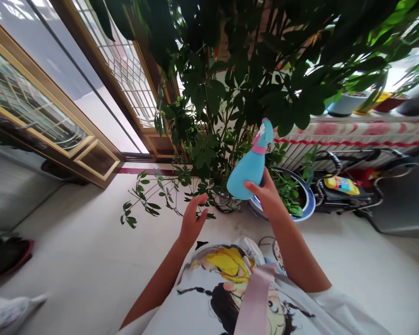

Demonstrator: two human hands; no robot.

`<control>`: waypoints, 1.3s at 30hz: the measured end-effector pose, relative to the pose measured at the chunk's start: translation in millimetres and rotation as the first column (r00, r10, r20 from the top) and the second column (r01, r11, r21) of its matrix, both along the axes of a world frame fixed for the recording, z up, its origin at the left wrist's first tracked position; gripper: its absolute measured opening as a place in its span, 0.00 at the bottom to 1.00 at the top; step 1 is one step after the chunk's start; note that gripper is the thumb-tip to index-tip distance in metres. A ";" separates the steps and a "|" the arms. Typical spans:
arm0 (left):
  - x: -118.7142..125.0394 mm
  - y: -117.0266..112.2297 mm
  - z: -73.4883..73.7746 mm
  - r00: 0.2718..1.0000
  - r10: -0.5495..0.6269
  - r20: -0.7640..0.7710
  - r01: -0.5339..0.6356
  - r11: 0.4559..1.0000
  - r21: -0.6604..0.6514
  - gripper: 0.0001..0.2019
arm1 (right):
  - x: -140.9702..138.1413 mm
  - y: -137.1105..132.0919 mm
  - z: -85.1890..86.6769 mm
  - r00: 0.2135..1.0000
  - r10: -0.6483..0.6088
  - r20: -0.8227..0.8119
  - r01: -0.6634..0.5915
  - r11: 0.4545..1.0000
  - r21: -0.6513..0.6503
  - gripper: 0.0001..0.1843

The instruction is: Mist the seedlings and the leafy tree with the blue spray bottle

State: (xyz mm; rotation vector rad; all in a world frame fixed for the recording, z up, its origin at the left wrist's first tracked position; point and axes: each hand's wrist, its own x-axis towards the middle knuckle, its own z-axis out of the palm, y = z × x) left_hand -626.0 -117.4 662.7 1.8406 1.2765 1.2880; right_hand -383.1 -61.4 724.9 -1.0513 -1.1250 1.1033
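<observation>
A blue spray bottle (247,173) with a pink collar leans up and to the right in front of a tall leafy plant (209,102). My right hand (266,193) is closed round the lower right side of the bottle, thumb across its front. The bottle's trigger is hard to make out against the leaves. Left of it, my left hand (193,216) is held up with fingers and thumb apart and nothing between them. Low leaves of the plant hang just beyond that hand.
A blue-and-white round pot (309,202) with green plants stands beyond my right arm. Farther right is a black metal-framed cart (345,188) carrying a yellow packet (341,184). Potted plants line a shelf above. At left, a brown door (52,116) stands open; a red-rimmed pot (24,258) sits on the floor.
</observation>
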 end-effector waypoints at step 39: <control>89.3 64.8 85.9 0.132 -0.107 0.986 0.776 0.630 -0.036 0.37 | -22.2 69.4 135.1 0.974 -0.020 0.226 -0.087 0.886 0.455 0.33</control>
